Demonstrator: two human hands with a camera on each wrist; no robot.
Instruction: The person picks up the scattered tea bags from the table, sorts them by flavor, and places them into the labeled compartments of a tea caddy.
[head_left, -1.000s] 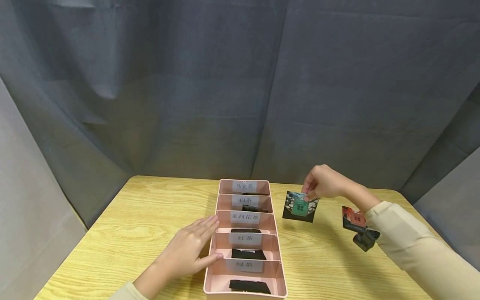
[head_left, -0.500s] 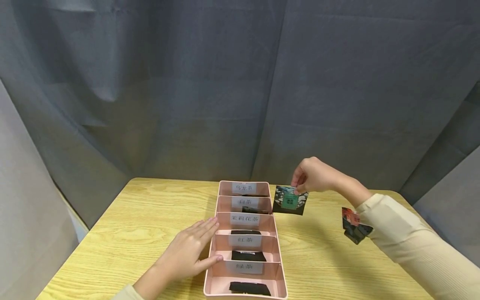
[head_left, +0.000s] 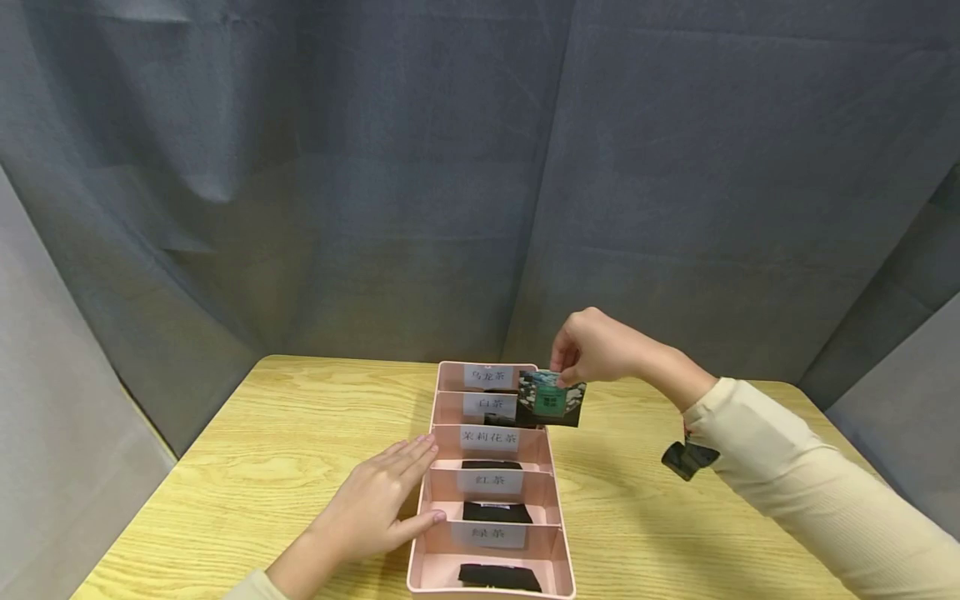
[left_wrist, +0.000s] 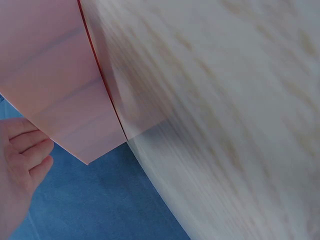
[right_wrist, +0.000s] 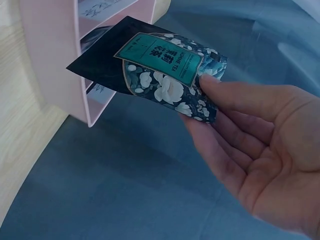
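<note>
A long pink divided box (head_left: 558,533) stands on the wooden table (head_left: 285,433), with paper labels on its dividers and dark sachets in several compartments. My right hand (head_left: 592,346) pinches a dark tea sachet (head_left: 551,400) with a green label and white flowers, held in the air over the box's far right rim. In the right wrist view the sachet (right_wrist: 155,67) hangs between thumb and fingers beside the pink box (right_wrist: 55,60). My left hand (head_left: 378,500) lies flat on the table, fingers straight, thumb against the box's left wall. The left wrist view shows my fingers (left_wrist: 25,155) by the box (left_wrist: 55,85).
A small dark camera mount (head_left: 688,458) sticks out under my right sleeve. Grey cloth (head_left: 480,183) hangs behind and beside the table. The table's right part lies under my right forearm.
My right hand has carried the sachet left, from over the bare table to over the box's far right rim. The left hand has stayed put.
</note>
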